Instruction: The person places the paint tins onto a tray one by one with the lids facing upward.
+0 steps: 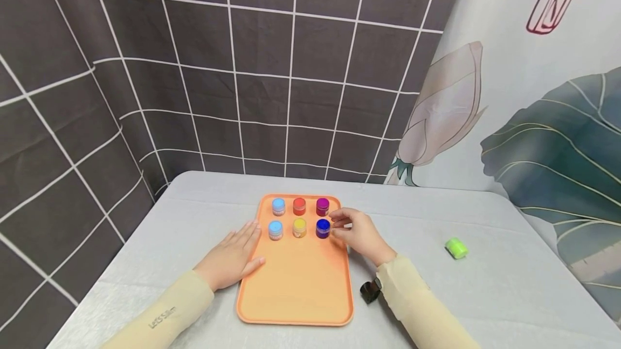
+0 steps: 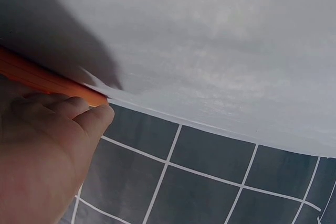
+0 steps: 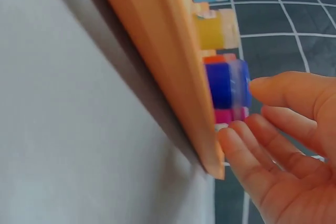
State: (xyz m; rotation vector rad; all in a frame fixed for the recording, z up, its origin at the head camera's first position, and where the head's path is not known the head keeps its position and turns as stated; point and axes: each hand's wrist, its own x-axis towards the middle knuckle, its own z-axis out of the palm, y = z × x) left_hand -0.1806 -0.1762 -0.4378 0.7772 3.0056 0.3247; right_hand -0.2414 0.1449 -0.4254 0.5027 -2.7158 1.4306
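Note:
An orange tray (image 1: 296, 284) bears two rows of small lidded jars. The far row has a light blue jar (image 1: 278, 207), a red jar (image 1: 299, 207) and a purple jar (image 1: 322, 207). Nearer stand another light blue jar (image 1: 275, 230), a yellow jar (image 1: 299, 228) and a dark blue jar (image 1: 323, 228). My left hand (image 1: 230, 257) rests on the tray's left rim, fingers straight. Beside the dark blue jar (image 3: 220, 85) is my right hand (image 3: 289, 145), its fingers apart and loosely bent around nothing. Whether the thumb touches the lid, I cannot tell.
On the grey-white tabletop (image 1: 412, 295) a bright green jar (image 1: 456, 248) lies on its side, off to the right. A black object (image 1: 370, 291) is at my right wrist. Behind the table hang a dark gridded cloth (image 1: 262, 95) and a flowered curtain (image 1: 514, 122).

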